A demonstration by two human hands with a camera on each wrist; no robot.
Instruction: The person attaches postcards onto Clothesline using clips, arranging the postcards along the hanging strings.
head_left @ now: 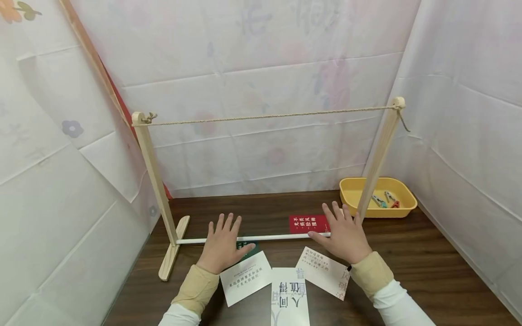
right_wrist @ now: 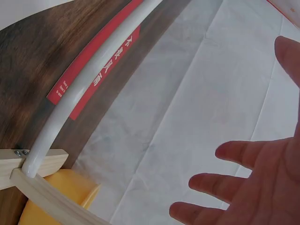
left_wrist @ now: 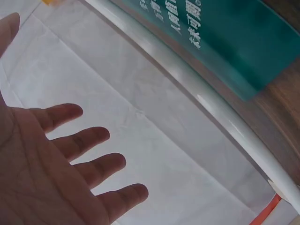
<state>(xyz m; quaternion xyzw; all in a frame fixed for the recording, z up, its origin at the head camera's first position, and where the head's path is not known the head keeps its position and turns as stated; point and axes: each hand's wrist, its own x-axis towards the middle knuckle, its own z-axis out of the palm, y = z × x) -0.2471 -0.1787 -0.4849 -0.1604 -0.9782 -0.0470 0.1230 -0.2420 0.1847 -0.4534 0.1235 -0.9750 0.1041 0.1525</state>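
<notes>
My left hand is held with fingers spread above the left part of the table, holding nothing. My right hand is likewise spread near the right post, its palm free in the right wrist view. Between and under them lie several cards: a dark green card, a red card, a white card at left, a white card with large characters in the middle, and a cream card at right. A white rod passes over the red card, low across the wooden frame.
Two wooden posts carry a taut twine tied at both tops. Behind the right post stands a yellow basin holding several small clips. Pale printed cloth hangs around the dark wooden table.
</notes>
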